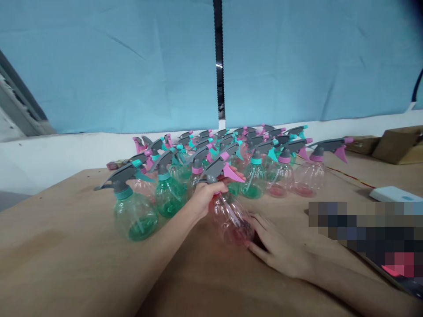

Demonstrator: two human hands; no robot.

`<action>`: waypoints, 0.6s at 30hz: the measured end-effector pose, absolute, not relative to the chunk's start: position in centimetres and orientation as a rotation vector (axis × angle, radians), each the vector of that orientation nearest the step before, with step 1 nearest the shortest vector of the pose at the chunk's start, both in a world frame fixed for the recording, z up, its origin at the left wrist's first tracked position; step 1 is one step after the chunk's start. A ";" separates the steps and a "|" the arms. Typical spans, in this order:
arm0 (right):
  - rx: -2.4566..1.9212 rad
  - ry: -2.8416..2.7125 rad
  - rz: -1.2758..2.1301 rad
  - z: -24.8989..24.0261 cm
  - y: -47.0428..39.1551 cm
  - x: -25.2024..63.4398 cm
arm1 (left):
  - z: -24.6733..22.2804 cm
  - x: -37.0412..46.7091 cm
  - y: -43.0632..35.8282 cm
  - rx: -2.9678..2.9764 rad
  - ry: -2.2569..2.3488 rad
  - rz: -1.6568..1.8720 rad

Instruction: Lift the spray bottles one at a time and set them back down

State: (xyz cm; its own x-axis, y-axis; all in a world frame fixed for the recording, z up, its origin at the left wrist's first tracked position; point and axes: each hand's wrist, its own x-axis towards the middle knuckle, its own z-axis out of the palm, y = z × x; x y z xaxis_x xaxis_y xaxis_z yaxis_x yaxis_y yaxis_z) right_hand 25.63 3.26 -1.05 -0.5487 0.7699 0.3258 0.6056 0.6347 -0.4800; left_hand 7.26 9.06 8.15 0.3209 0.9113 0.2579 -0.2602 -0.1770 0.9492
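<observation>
A clear pink spray bottle (229,222) with a grey and pink trigger head tilts over the tabletop in front of me. My left hand (206,196) is closed around its neck, just under the head. At the bottle's base, my right hand (277,246) holds it between thumb and fingers; part of those fingers is hidden. Left of my left forearm stands a green spray bottle (135,218) with a grey and teal head. Another green spray bottle (170,196) is close behind it. A pink spray bottle (309,178) stands at the right end of the front row.
Many more pink and green spray bottles crowd the back of the wooden table (66,246). On the right are cardboard boxes (398,145), a white device (395,193) and a thin cable (352,177). A blue sheet (132,66) covers the wall behind.
</observation>
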 end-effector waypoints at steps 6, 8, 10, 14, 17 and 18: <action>-1.071 -2.330 0.432 -0.9 3.4 25.6 | 8.3 7.5 8.8 1.334 0.723 1.279; -1.075 -2.328 0.425 -1.0 3.4 25.6 | 8.4 7.5 8.7 1.333 0.705 1.252; -1.081 -2.323 0.415 -1.0 3.4 25.6 | 8.5 7.4 8.7 1.321 0.711 1.220; -1.080 -2.318 0.417 -1.0 3.4 25.6 | 8.6 7.4 8.5 1.285 0.756 1.191; -1.084 -2.316 0.408 -0.9 3.4 25.6 | 8.6 7.4 8.5 1.262 0.758 1.192; -1.085 -2.320 0.401 -0.9 3.4 25.6 | 8.5 7.4 8.6 1.257 0.759 1.202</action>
